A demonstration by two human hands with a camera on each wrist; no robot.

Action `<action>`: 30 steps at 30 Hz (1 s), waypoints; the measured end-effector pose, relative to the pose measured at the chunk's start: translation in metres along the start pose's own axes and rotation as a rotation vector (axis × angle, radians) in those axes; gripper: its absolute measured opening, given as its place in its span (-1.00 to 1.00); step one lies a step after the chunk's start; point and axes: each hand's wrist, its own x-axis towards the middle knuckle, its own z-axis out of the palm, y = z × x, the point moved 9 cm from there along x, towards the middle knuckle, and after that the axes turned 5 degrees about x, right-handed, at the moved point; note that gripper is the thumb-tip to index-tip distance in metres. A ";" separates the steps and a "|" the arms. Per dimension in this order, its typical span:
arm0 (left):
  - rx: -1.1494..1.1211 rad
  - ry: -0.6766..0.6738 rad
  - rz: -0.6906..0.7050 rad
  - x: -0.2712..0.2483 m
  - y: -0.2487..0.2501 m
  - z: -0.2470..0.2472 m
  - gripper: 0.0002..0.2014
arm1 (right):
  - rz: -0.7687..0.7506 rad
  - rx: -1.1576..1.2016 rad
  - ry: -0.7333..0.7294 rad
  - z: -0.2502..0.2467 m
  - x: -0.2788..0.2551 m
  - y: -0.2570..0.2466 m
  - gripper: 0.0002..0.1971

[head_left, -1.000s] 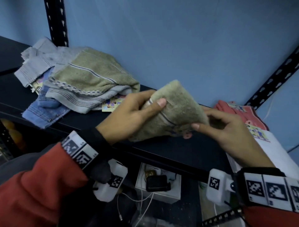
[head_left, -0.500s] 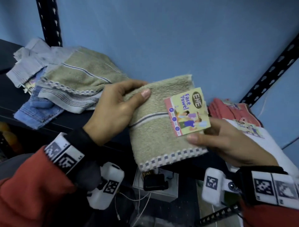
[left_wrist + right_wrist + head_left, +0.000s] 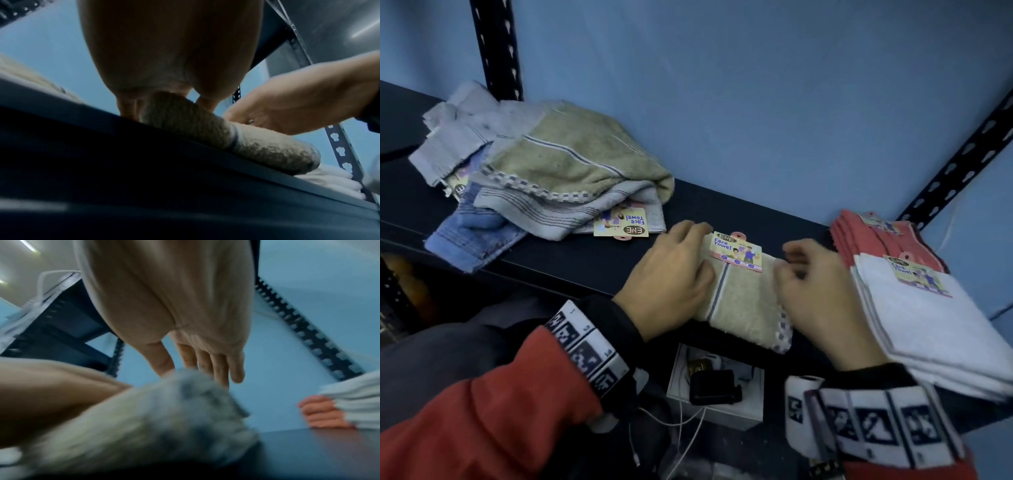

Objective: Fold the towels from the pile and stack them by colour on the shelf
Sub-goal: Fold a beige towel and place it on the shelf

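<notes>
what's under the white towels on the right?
The white towels lie partly on a stack of red towels, which shows behind them; the right wrist view shows red folds at their base. The shelf beneath is covered, so anything else there can't be seen.

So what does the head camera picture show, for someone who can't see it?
Two hands, left hand and right hand, rest on a folded beige towel on a dark shelf. An unfolded towel pile lies left; pink towels and white towels sit right.

L hand lies flat, palm down, fingers straight; R hand alongside, fingers loosely bent, blurred.
</notes>
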 end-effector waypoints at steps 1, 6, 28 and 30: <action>0.016 -0.036 0.026 0.003 0.002 0.009 -0.48 | -0.090 -0.082 -0.031 0.013 -0.008 -0.017 -0.70; 0.226 -0.241 0.017 0.009 -0.001 0.043 -0.49 | -0.165 -0.485 -0.344 0.083 -0.029 -0.009 -0.39; 0.214 -0.419 -0.094 0.007 -0.037 0.028 -0.42 | -0.061 -0.506 -0.457 0.057 -0.019 0.018 -0.11; 0.259 -0.408 -0.084 0.007 -0.039 0.028 -0.42 | -0.022 -0.548 -0.402 0.044 -0.010 0.034 -0.10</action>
